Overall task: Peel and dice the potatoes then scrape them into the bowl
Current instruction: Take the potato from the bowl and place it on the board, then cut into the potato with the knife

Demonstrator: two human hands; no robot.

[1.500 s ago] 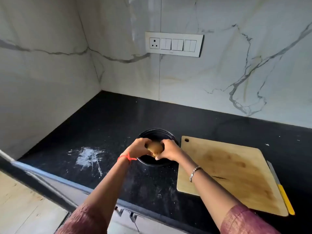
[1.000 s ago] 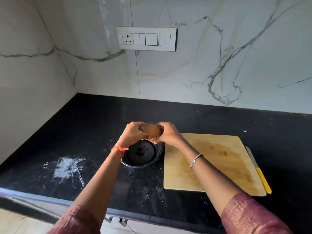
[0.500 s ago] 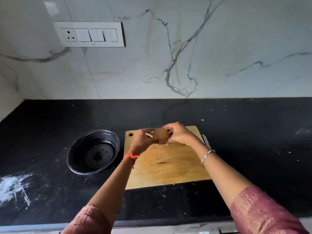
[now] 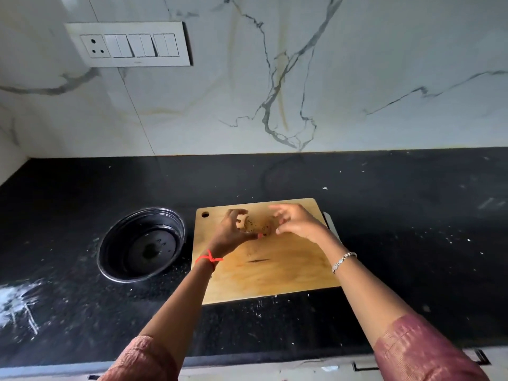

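Black bench (image 4: 384,215): potato (image 4: 257,226) has moved over the cutting board (image 4: 275,276), ready for peeling; left hand (image 4: 231,235) fingers grip it, right hand (image 4: 298,224) fingers spread open.

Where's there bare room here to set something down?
The near half of the wooden cutting board is bare. So is the black counter right of the knife blade, and the strip behind the board. Crowded: the board's far end, where the left hand holds the brown potato beside the right hand; the gap to the round black bowl is narrow.
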